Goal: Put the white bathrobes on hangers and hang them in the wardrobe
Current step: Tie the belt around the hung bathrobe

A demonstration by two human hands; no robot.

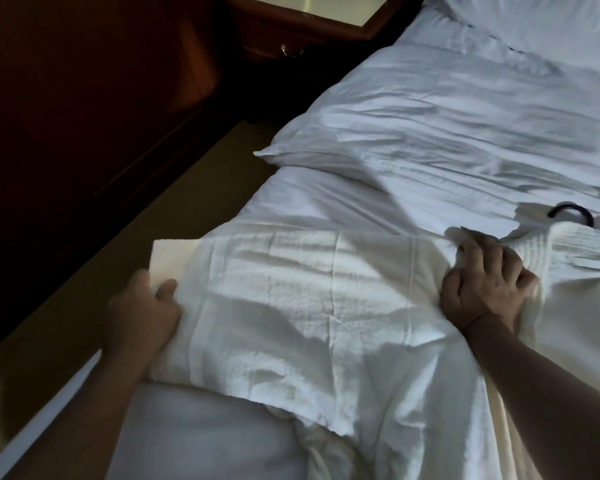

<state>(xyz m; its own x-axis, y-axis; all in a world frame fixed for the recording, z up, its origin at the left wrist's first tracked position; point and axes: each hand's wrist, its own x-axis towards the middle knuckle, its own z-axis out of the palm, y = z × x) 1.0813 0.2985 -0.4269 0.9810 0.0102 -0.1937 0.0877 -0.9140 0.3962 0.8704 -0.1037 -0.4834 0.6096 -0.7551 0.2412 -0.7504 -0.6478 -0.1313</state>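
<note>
A white terry bathrobe (302, 306) lies spread flat across the bed, one sleeve reaching out over the bed's left edge. My left hand (142, 313) grips that sleeve near its cuff, thumb on top. My right hand (485, 285) clutches a bunch of the robe's fabric at the shoulder, close to the ribbed collar (582, 247). A dark hanger hook (574, 211) pokes out just above the collar; the rest of the hanger is hidden under the robe.
The bed (465, 126) with a rumpled white duvet fills the right side, a pillow at the top right. A dark wooden nightstand (302, 32) with a drawer stands at the top. Dark wood panelling (84, 98) runs along the left beside an olive carpet strip (194, 202).
</note>
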